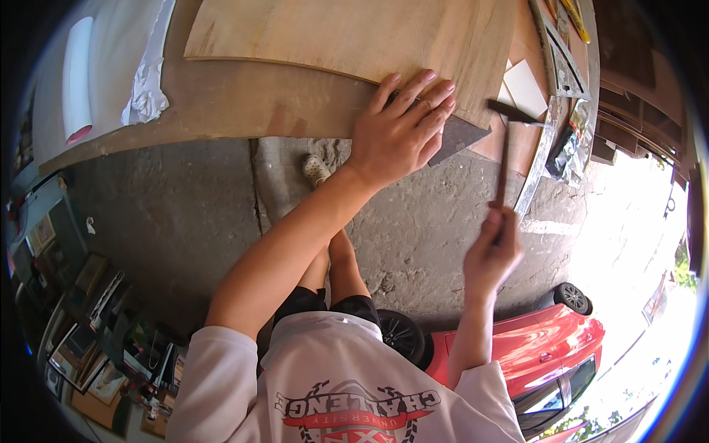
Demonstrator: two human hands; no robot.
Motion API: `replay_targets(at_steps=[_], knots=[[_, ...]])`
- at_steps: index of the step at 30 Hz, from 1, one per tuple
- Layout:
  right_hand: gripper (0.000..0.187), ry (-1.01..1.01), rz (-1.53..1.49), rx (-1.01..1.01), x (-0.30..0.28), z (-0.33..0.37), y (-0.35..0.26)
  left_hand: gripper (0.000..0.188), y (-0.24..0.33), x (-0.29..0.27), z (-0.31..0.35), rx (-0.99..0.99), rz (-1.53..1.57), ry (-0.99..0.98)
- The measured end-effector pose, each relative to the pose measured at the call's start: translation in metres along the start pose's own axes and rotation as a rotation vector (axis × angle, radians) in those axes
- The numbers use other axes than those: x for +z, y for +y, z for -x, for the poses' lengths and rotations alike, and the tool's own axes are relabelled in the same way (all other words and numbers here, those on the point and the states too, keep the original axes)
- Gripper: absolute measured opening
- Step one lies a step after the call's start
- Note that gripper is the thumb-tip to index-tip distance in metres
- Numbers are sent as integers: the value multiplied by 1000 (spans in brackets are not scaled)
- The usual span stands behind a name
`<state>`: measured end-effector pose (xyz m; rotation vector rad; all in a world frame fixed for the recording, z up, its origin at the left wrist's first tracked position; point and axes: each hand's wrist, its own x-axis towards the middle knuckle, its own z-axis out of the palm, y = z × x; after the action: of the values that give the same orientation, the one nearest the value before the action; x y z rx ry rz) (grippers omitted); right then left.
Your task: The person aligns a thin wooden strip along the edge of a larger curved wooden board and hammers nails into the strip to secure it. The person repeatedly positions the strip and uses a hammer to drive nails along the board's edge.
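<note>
My left hand (402, 133) lies across the near edge of a light plywood board (347, 37), fingers stretched out and pressing down. Under that hand a flat dark grey piece with a pointed corner (467, 137) sticks out past the board; the hand hides much of it. My right hand (493, 247), slightly blurred, is closed around the wooden handle of a hammer (504, 166). The hammer's dark head is raised at the right of the board, near its corner, and appears apart from it.
The board rests on a brown worktable (221, 103). A white roll (77, 81) and crumpled paper (146, 96) lie at left. White tiles (526, 88), a metal strip (538, 162) and a triangular frame (565, 66) are at right. A red car (528, 340) stands behind me.
</note>
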<state>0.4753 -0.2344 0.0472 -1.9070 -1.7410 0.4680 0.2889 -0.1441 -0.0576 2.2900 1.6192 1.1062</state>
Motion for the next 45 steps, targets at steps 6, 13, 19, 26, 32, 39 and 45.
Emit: replay_targets(at_steps=[6, 13, 19, 26, 32, 39, 45], knots=[[29, 434, -312, -139, 3, 2, -3, 31, 1, -1, -1, -7, 18, -18], [31, 358, -363, 58, -6, 6, -4, 32, -1, 0, 0, -4, 34, -14], [24, -150, 125, -13, 3, 1, -3, 32, -1, 0, -1, -21, 50, -7], [27, 401, -401, -118, -3, 6, 2, 32, 0, -2, -3, -14, 43, -4], [19, 64, 145, 106, -1, 3, 1, 33, -2, -2, -3, -21, 46, -16], [19, -300, 210, 188, -3, 2, -6, 34, -2, -3, -2, -23, 71, -32], [25, 296, -308, 37, -7, 4, -1, 32, -1, -3, -3, -23, 50, -17]])
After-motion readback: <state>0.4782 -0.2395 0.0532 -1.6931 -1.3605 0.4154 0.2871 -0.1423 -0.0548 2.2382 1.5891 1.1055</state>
